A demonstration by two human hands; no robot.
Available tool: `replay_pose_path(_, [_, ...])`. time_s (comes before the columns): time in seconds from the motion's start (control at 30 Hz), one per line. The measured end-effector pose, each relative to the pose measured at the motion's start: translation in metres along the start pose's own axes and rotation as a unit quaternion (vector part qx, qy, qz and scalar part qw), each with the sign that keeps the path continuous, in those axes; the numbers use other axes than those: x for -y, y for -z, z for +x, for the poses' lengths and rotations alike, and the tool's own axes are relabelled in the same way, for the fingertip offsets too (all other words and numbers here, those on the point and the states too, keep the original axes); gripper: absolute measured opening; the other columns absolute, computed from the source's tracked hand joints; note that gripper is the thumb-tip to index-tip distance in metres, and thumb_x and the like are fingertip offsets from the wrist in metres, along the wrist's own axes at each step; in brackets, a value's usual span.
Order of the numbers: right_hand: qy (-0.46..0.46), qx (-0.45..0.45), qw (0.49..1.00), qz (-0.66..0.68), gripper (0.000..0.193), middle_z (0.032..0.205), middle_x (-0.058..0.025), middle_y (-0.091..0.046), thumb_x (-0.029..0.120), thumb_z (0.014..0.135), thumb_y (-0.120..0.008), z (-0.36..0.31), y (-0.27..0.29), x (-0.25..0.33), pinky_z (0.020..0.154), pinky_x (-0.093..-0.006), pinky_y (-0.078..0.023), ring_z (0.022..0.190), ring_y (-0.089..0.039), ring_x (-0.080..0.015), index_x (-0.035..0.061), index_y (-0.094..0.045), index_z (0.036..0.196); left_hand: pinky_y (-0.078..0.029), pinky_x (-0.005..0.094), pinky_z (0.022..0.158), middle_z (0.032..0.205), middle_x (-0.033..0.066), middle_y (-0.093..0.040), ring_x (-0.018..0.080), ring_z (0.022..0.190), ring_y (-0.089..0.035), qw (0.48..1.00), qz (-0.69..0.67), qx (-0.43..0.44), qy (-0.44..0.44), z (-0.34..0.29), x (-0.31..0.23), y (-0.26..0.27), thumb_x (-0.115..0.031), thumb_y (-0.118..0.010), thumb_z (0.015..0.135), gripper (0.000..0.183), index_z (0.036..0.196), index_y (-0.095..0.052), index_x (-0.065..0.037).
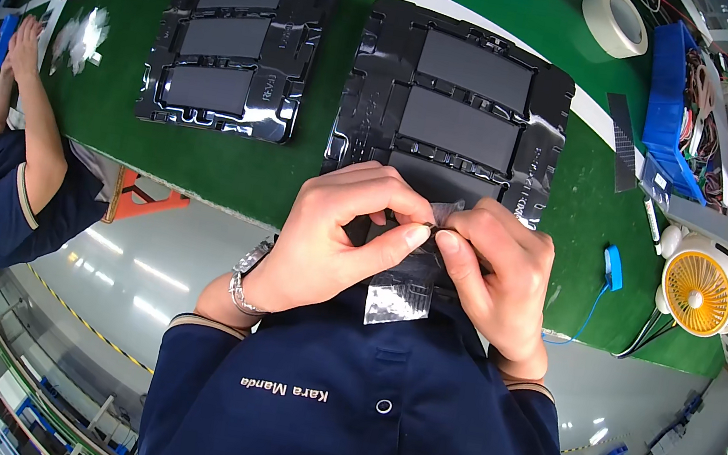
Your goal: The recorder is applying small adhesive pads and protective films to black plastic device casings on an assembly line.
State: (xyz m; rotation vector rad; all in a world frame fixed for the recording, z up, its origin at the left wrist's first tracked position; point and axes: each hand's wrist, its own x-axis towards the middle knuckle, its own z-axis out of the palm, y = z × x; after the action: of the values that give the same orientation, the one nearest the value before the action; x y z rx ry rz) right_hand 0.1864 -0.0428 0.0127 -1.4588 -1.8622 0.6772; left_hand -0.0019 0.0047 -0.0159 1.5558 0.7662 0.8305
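Observation:
My left hand [336,228] and my right hand [500,271] meet in front of my chest, thumbs and index fingers pinched close together. Between them they grip a crinkled piece of clear plastic film [398,300], which hangs below the fingertips and reflects the light. Whether it is a sheet or a small bag I cannot tell. Something small and dark shows at the fingertips, too small to name. Just beyond my hands lies a black moulded plastic tray [369,68], its near end partly covered by them. Flat dark grey rectangular panels [472,69] sit in its compartments.
Another black tray [280,111] of panels lies to the left on the green table [296,175]. Rightward are a tape roll [615,22], a blue bin [669,104] of wires, a marker [651,223], a blue corded piece [612,267] and a yellow-and-white fan [698,292]. A co-worker [22,186] is at left.

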Motion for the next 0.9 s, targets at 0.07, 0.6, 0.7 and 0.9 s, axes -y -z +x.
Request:
replay_pose_path(0.07, [0.007, -0.005, 1.0, -0.011, 0.011, 0.065, -0.0043, -0.057, 0.008, 0.079, -0.073, -0.001, -0.001, -0.001, 0.042, -0.0325, -0.041, 0.046, -0.053, -0.0198, 0.004, -0.063, 0.076, -0.045, 0.0264, 0.065, 0.079, 0.0068, -0.063, 0.0137, 0.07, -0.056, 1.0, 0.015, 0.004, -0.006, 0.0, -0.001, 0.0, -0.005, -0.069, 0.082, 0.01, 0.087, -0.065, 0.002])
replay_pose_path(0.6, [-0.073, -0.061, 0.993, 0.074, 0.009, 0.07, -0.007, -0.059, 0.003, 0.077, -0.069, -0.023, 0.021, -0.027, 0.049, -0.0273, -0.039, 0.055, -0.053, -0.0148, -0.0019, -0.063, 0.073, -0.031, 0.0544, 0.108, 0.126, 0.0057, -0.06, 0.0292, 0.125, -0.048, 0.899, 0.394, 0.164, -0.101, -0.027, -0.003, -0.003, -0.01, -0.071, 0.074, 0.012, 0.078, -0.06, -0.007])
replay_pose_path(0.7, [-0.077, -0.034, 0.994, 0.076, 0.008, 0.078, -0.0066, -0.062, 0.003, 0.076, -0.069, -0.032, 0.018, -0.03, 0.048, -0.0265, -0.042, 0.057, -0.056, -0.0149, -0.0006, -0.063, 0.072, -0.032, 0.0544, 0.109, 0.124, 0.007, -0.061, 0.028, 0.124, -0.049, 0.884, 0.418, 0.164, -0.13, -0.029, -0.002, -0.008, -0.01, -0.07, 0.072, 0.011, 0.076, -0.061, -0.006])
replay_pose_path(0.9, [-0.07, 0.045, 0.996, 0.008, 0.01, 0.089, -0.0004, -0.067, 0.007, 0.075, -0.071, -0.041, 0.02, -0.026, 0.046, -0.0271, -0.044, 0.054, -0.059, -0.0139, 0.0044, -0.063, 0.07, -0.034, 0.0531, 0.108, 0.116, 0.0094, -0.063, 0.0266, 0.118, -0.053, 0.885, 0.422, 0.148, -0.133, -0.033, -0.002, -0.013, -0.011, -0.068, 0.07, 0.011, 0.076, -0.06, -0.006])
